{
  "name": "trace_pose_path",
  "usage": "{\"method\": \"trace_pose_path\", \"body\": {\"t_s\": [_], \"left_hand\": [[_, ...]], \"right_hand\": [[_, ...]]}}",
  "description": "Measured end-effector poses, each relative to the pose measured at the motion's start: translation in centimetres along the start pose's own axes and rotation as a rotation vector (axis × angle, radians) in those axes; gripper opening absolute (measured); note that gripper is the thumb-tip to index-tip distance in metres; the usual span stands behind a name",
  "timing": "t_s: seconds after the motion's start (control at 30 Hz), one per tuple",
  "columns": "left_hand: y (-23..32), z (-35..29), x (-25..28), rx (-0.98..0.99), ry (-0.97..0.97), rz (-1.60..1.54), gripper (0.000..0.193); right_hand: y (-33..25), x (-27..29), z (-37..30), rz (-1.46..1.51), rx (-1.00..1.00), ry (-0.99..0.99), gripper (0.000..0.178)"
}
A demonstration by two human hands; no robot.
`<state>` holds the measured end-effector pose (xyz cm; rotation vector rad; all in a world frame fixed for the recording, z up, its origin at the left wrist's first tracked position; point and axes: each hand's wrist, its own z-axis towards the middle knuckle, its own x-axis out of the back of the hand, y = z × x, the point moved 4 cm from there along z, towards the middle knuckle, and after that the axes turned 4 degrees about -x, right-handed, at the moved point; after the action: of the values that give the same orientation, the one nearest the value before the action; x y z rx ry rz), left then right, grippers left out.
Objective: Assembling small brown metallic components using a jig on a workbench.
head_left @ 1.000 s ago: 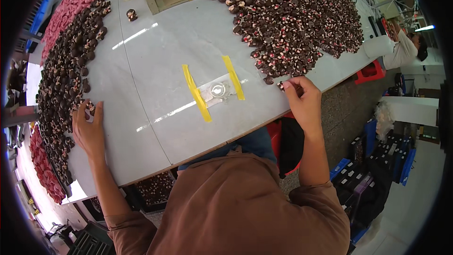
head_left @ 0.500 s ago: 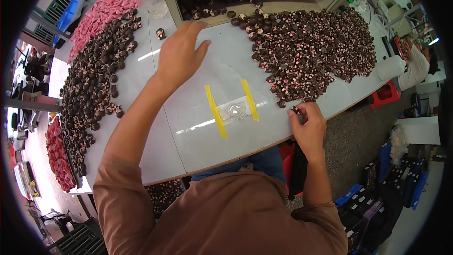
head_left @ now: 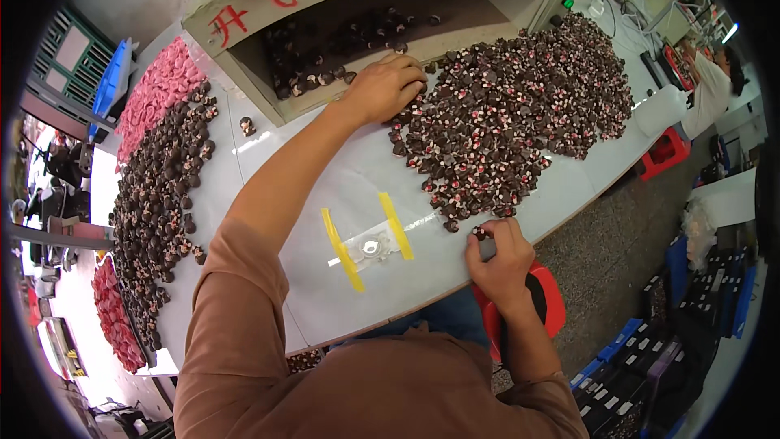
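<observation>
My left hand [head_left: 382, 88] reaches across to the near lip of a metal box, at the left edge of a pile of small dark brown pieces [head_left: 496, 114] with pale and pink parts. Its fingers are curled together over the pieces there, and what they hold is hidden. At the pile's near tip, my right hand [head_left: 502, 260] pinches one small dark piece [head_left: 479, 232] between thumb and fingers. A clear round disc [head_left: 370, 248] lies on the table between two yellow tape strips [head_left: 395, 226], left of the right hand.
The metal box [head_left: 292, 110] has a dark opening with round dark pieces inside. Along the left lie more dark round pieces [head_left: 154, 203] and pink pieces [head_left: 162, 85]. One single piece [head_left: 247, 125] sits apart. A red stool [head_left: 546, 301] stands by the table edge.
My left hand has moved right, from bare table beside the box to the pile's edge, and its fingers have curled. My right hand still pinches its piece. The view has shifted.
</observation>
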<state>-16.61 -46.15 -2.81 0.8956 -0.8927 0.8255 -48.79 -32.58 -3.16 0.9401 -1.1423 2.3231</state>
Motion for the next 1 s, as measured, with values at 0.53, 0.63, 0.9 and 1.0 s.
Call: {"method": "trace_pose_path", "body": {"t_s": [0.53,0.63,0.9,1.0], "left_hand": [[-7.0,-1.9,6.6,0.756,0.202,0.431,0.058],[-13.2,2.9,5.5,0.736,0.143,0.437,0.072],[-36.8,-6.9,10.9,0.642,0.235,0.586,0.067],[-27.7,-1.6,4.1,0.778,0.239,0.475,0.06]], "right_hand": [[0.6,-0.6,-0.4,0.023,0.127,0.095,0.02],[0.9,-0.1,-0.9,-0.006,0.094,0.095,0.02],[0.4,-0.3,-0.5,0.124,0.087,0.049,0.024],[1.4,-0.6,-0.6,0.025,0.086,0.064,0.022]]}}
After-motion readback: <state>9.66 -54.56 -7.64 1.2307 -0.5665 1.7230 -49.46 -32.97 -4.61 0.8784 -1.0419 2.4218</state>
